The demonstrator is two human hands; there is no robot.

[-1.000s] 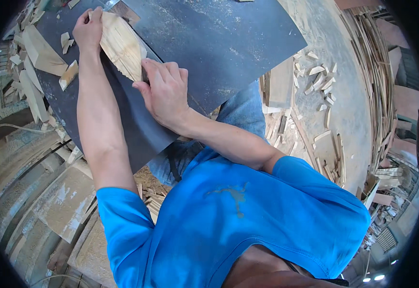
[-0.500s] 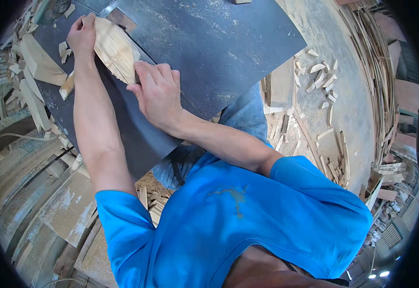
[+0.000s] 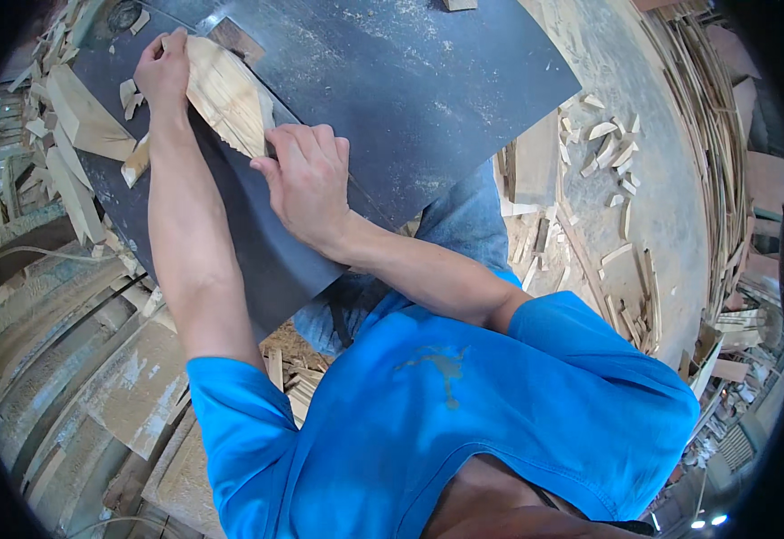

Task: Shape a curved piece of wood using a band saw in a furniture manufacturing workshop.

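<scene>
A pale wooden board (image 3: 229, 97) with a curved outline and a ragged near edge lies on a dark, dusty tabletop (image 3: 392, 99). My left hand (image 3: 164, 72) grips its far left end, fingers curled around the edge. At the near right end, my right hand (image 3: 309, 178) holds it, with the thumb near the pointed tip and the fingers bent over the side. Just beyond the board, a brownish rectangular plate (image 3: 237, 41) shows beside a straight seam in the table. The undersides of the board and some fingertips are hidden.
Larger wood offcuts (image 3: 91, 117) and small scraps (image 3: 130, 97) lie left of my left arm. A small block (image 3: 460, 4) sits at the table's far side. Cut pieces (image 3: 615, 148) litter the floor at right, before a stack of long strips (image 3: 720, 135).
The whole view has shifted slightly, moving everything a little right and down. Both hands keep their hold on the board, with no clear movement against the table.
</scene>
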